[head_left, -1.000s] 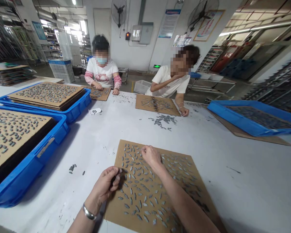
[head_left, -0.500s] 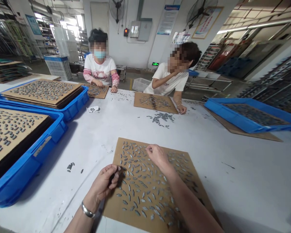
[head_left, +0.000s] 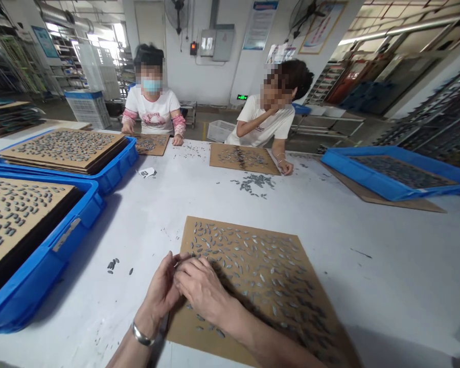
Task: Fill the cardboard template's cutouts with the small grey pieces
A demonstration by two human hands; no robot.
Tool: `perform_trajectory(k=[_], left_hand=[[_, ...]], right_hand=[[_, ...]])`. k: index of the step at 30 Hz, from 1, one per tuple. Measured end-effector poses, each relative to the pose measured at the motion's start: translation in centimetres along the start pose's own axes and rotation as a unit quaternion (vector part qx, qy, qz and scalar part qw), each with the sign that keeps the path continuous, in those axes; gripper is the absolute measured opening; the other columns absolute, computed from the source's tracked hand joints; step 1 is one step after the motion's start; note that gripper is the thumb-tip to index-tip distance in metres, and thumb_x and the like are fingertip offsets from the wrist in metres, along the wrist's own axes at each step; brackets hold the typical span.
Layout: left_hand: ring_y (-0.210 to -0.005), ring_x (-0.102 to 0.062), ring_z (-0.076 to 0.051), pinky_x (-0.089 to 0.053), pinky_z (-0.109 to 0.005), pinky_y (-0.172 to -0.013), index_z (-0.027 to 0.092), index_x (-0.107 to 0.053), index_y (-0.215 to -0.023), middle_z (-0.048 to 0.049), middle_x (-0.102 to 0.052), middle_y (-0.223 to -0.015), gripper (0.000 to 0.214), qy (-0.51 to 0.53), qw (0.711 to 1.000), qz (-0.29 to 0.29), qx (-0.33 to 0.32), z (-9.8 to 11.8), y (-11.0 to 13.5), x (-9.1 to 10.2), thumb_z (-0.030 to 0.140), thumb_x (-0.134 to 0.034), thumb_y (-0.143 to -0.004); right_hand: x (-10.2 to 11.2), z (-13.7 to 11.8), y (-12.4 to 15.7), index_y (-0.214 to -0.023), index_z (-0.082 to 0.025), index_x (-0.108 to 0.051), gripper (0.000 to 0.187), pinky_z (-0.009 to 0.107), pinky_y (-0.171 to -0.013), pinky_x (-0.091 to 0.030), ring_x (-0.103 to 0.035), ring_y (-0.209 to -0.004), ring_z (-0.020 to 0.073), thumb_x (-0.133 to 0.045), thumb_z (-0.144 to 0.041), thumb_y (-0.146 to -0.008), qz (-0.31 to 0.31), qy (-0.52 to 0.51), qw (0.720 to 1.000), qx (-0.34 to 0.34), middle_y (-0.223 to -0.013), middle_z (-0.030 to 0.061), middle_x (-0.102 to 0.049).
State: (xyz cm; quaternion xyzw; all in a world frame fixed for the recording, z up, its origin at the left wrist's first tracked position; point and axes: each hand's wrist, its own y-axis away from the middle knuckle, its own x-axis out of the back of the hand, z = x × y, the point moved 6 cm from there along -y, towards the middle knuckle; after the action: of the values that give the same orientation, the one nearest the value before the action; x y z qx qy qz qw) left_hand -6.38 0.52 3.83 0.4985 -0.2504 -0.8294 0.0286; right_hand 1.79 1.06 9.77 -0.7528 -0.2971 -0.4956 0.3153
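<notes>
My left hand (head_left: 163,289), with a silver bangle at its wrist, is cupped over the left edge of a brown board (head_left: 199,342). My right hand (head_left: 199,286) lies against it, palm down, its bent fingertips reaching into the left palm. Whatever lies between the two hands is hidden. Rows of small grey spindle-shaped pieces (head_left: 253,258) cover the board, spaced apart at various slants. My right forearm and its shadow fall across the board's lower part.
Blue trays (head_left: 86,204) with stacked boards of pieces stand at the left, another blue tray (head_left: 391,191) at the far right. Loose pieces (head_left: 253,184) lie in a heap mid-table, a few (head_left: 113,265) left of my board. Two people sit opposite with boards (head_left: 237,158).
My right hand has come back from the board's upper middle to my left hand, which has turned palm inward. The masked person's hand has shifted left off their board.
</notes>
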Motion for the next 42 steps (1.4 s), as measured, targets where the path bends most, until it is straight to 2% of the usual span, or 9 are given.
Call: perform_trajectory(k=[5, 10, 14, 16, 19, 27, 32, 36, 42], left_hand=[[-0.086, -0.072, -0.018, -0.058, -0.026, -0.083, 0.010, -0.073, -0.096, -0.0093, -0.074, -0.096, 0.020, 0.020, 1.000, -0.011, 0.015, -0.7, 0.0, -0.2, 0.030, -0.069, -0.094], [-0.077, -0.070, -0.015, -0.059, -0.026, -0.075, 0.011, -0.073, -0.092, -0.0079, -0.073, -0.090, 0.012, -0.030, 1.000, -0.006, -0.002, -1.0, -0.2, 0.0, 0.023, -0.071, -0.092], [-0.060, -0.063, -0.012, -0.052, -0.022, -0.055, 0.012, -0.070, -0.085, -0.0044, -0.068, -0.072, 0.027, -0.121, 0.992, -0.019, 0.003, -1.4, -0.2, 0.4, 0.037, -0.081, -0.085], [-0.047, -0.051, -0.008, -0.037, -0.018, -0.043, 0.013, -0.067, -0.079, -0.0010, -0.063, -0.062, 0.037, -0.169, 0.985, -0.018, 0.000, -1.4, -0.2, 0.6, 0.046, -0.084, -0.080], [-0.044, -0.039, -0.004, -0.023, -0.018, -0.041, 0.015, -0.062, -0.075, 0.0029, -0.056, -0.056, 0.044, -0.224, 0.974, -0.030, -0.013, -1.2, 0.0, 0.4, 0.051, -0.086, -0.075], [-0.043, -0.037, -0.005, -0.024, -0.020, -0.046, 0.017, -0.060, -0.078, 0.0061, -0.051, -0.053, 0.048, -0.287, 0.954, -0.021, -0.084, -0.8, 0.3, -0.3, 0.058, -0.082, -0.077], [-0.047, -0.036, -0.002, -0.020, -0.018, -0.045, 0.014, -0.066, -0.093, 0.0032, -0.059, -0.067, 0.052, -0.209, 0.972, 0.023, -0.107, 0.1, 0.2, -0.2, 0.052, -0.091, -0.068], [-0.049, -0.037, -0.002, -0.019, -0.018, -0.045, 0.012, -0.068, -0.087, 0.0009, -0.060, -0.069, 0.048, -0.184, 0.976, 0.037, -0.114, 0.7, 0.1, 0.1, 0.047, -0.093, -0.067], [-0.049, -0.036, -0.002, -0.018, -0.017, -0.044, 0.012, -0.070, -0.088, 0.0002, -0.060, -0.069, 0.042, -0.170, 0.981, 0.025, -0.087, 0.2, -0.3, 0.7, 0.043, -0.092, -0.070]], right_hand=[[0.8, 1.8, 0.9, -0.096, -0.020, -0.068, 0.023, 0.034, -0.090, -0.051, -0.064, -0.096, 0.0195, -0.051, -0.005, -0.098, -0.020, -0.076, 0.996, -0.032, -0.101, 0.0047, -0.070], [2.0, 2.8, 1.7, -0.112, -0.022, -0.067, 0.030, 0.033, -0.092, -0.056, -0.067, -0.103, 0.0188, -0.048, -0.004, -0.096, 0.085, -0.207, 0.974, -0.046, -0.113, 0.0070, -0.068], [2.1, 3.3, 1.8, -0.107, -0.022, -0.067, 0.026, 0.033, -0.088, -0.058, -0.067, -0.098, 0.0196, -0.048, -0.007, -0.098, 0.139, -0.220, 0.964, -0.054, -0.109, 0.0071, -0.068], [2.2, 3.3, 1.8, -0.104, -0.023, -0.066, 0.025, 0.032, -0.086, -0.058, -0.067, -0.097, 0.0197, -0.046, -0.008, -0.099, 0.139, -0.217, 0.965, -0.044, -0.106, 0.0067, -0.068], [2.4, 3.5, 2.1, -0.103, -0.022, -0.066, 0.023, 0.032, -0.086, -0.058, -0.067, -0.096, 0.0200, -0.047, -0.010, -0.100, 0.138, -0.212, 0.967, -0.027, -0.106, 0.0072, -0.067], [1.5, 5.2, 2.7, -0.090, -0.024, -0.069, 0.013, 0.030, -0.072, -0.051, -0.067, -0.079, 0.0190, -0.059, -0.017, -0.095, 0.089, -0.155, 0.976, -0.128, -0.087, 0.0023, -0.071], [2.4, 10.6, 1.0, -0.094, -0.022, -0.071, 0.016, 0.030, -0.080, -0.050, -0.069, -0.089, 0.0195, -0.055, -0.023, -0.099, 0.085, -0.120, 0.969, -0.200, -0.096, 0.0037, -0.074], [2.2, 15.8, -1.0, -0.092, -0.020, -0.074, 0.017, 0.030, -0.081, -0.048, -0.070, -0.091, 0.0216, -0.058, -0.022, -0.097, 0.040, -0.039, 0.962, -0.268, -0.100, 0.0075, -0.074], [0.0, 16.9, -2.3, -0.089, -0.020, -0.077, 0.019, 0.026, -0.078, -0.045, -0.070, -0.092, 0.0207, -0.059, -0.020, -0.096, 0.021, -0.015, 0.962, -0.271, -0.098, 0.0079, -0.075]])
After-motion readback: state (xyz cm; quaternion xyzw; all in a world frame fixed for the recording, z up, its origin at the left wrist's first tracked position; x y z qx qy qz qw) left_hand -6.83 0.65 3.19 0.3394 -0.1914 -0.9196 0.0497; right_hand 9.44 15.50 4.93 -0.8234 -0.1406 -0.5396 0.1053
